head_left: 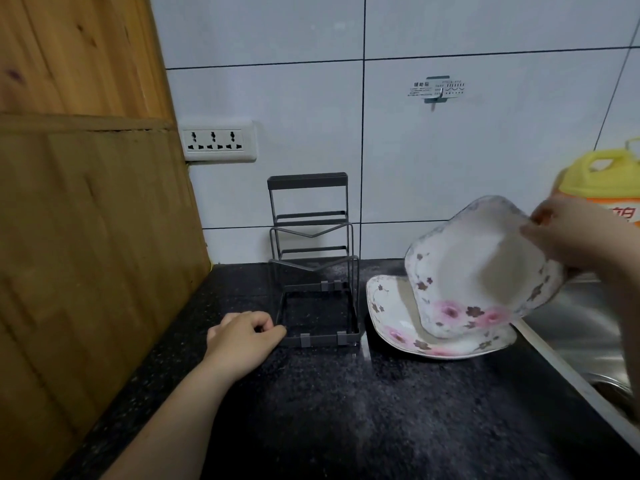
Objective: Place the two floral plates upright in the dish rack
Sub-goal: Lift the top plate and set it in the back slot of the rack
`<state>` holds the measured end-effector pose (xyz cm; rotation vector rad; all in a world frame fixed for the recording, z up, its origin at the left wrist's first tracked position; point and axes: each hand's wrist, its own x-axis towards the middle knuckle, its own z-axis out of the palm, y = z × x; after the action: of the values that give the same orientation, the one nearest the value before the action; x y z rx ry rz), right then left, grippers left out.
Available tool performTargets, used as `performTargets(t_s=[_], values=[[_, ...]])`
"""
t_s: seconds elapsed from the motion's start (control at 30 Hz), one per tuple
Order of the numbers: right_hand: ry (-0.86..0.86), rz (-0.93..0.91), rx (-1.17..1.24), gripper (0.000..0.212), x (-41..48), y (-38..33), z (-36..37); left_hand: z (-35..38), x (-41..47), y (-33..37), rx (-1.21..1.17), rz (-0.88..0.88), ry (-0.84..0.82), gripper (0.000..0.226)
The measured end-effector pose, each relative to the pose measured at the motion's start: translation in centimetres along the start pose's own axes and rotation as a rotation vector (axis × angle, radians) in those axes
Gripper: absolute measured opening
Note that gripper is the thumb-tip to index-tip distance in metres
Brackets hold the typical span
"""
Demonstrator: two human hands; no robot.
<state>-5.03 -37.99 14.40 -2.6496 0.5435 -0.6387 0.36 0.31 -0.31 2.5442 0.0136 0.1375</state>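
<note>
One plate point(481, 268) in right hand point(568, 233)

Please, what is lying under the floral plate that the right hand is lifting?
Under the lifted plate, held tilted by the right hand, the second floral plate lies flat on the black counter. The lifted plate covers that plate's middle and right part.

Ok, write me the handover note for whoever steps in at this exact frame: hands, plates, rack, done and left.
Left hand: fist on the counter, touching the front left corner of the dish rack, holding nothing.
Right hand: grips the raised floral plate by its upper right rim, tilted above the other plate.
Second floral plate: flat on the black counter, right of the rack.
Done: no plate in the rack.
Left: stand both plates upright in it.
</note>
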Motion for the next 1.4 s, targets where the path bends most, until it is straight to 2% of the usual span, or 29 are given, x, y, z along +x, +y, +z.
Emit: performTargets(t_s=[0.07, 0.13, 0.2, 0.27, 0.37, 0.43, 0.53, 0.6, 0.77, 0.87, 1.0, 1.07, 1.17, 1.4], values=[[0.035, 0.040, 0.195, 0.009, -0.2, 0.1, -0.8, 0.0, 0.0, 0.1, -0.002, 0.002, 0.001, 0.038], [-0.056, 0.113, 0.532, 0.007, -0.7, -0.2, -1.6, 0.0, -0.1, 0.2, -0.005, 0.006, -0.001, 0.039], [-0.123, 0.139, 0.743, 0.017, -0.7, -0.4, -1.7, -0.1, -0.2, 0.2, -0.008, 0.011, -0.003, 0.040], [-0.082, 0.097, 0.792, 0.023, -1.0, -1.1, -1.4, -0.1, -0.2, 0.2, -0.007, 0.010, -0.006, 0.040], [0.044, 0.025, 0.860, 0.047, -1.3, -2.4, -0.3, -0.1, -0.1, 0.1, -0.010, 0.007, -0.001, 0.039], [0.177, -0.043, 0.955, 0.049, -1.7, -3.7, 0.3, 0.0, 0.0, 0.0, -0.009, 0.006, -0.002, 0.039], [0.393, -0.183, 0.851, 0.037, -2.5, -5.5, 0.8, 0.0, 0.0, 0.1, 0.001, 0.002, -0.003, 0.039], [0.471, -0.272, 0.796, 0.031, -3.1, -6.1, 1.1, 0.1, 0.1, 0.1, 0.011, -0.001, -0.003, 0.039], [0.501, -0.518, 0.799, 0.045, -5.4, -8.2, 2.1, 0.0, 0.0, 0.0, -0.001, 0.002, -0.002, 0.037], [0.525, -0.581, 0.906, 0.039, -5.9, -9.6, 3.5, -0.1, -0.3, 0.4, 0.009, 0.006, -0.003, 0.038], [0.429, -0.511, 1.027, 0.026, -4.6, -11.1, 5.3, -0.2, -0.3, 0.4, 0.007, -0.005, -0.009, 0.038], [0.379, -0.484, 1.036, 0.030, -4.1, -11.6, 5.5, -0.2, -0.3, 0.5, 0.009, -0.006, -0.013, 0.037], [0.319, -0.480, 1.004, 0.047, -3.5, -12.2, 6.0, -0.3, -0.4, 0.6, -0.001, -0.009, -0.025, 0.036], [0.223, -0.485, 0.937, 0.048, -2.7, -12.6, 7.5, -0.2, -0.5, 0.4, -0.014, -0.007, -0.014, 0.037]])
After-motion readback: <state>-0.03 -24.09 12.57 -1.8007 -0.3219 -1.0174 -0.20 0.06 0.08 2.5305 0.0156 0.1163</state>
